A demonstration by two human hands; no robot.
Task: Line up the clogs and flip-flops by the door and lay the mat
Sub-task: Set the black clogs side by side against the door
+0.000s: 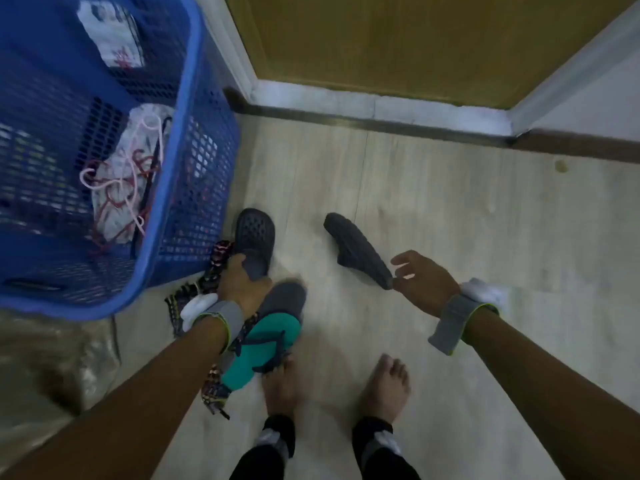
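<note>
A dark perforated clog (255,233) stands upright beside the blue basket, and my left hand (239,278) grips its heel end. A second dark clog (356,252) lies tipped on its side, sole showing, out on the floor. My right hand (424,277) touches its heel tip with the fingers spread. A teal flip-flop (263,344) with dark straps lies under my left wrist, partly on a grey one (285,297). A multicoloured woven mat (214,265) lies crumpled against the basket, mostly hidden by my left arm.
A tall blue laundry basket (194,140) holding cloth and hangers stands at the left. The wooden door (398,43) and its white sill (381,105) are straight ahead. My bare feet (384,386) stand on the pale floor. A plastic sheet (52,368) lies at lower left.
</note>
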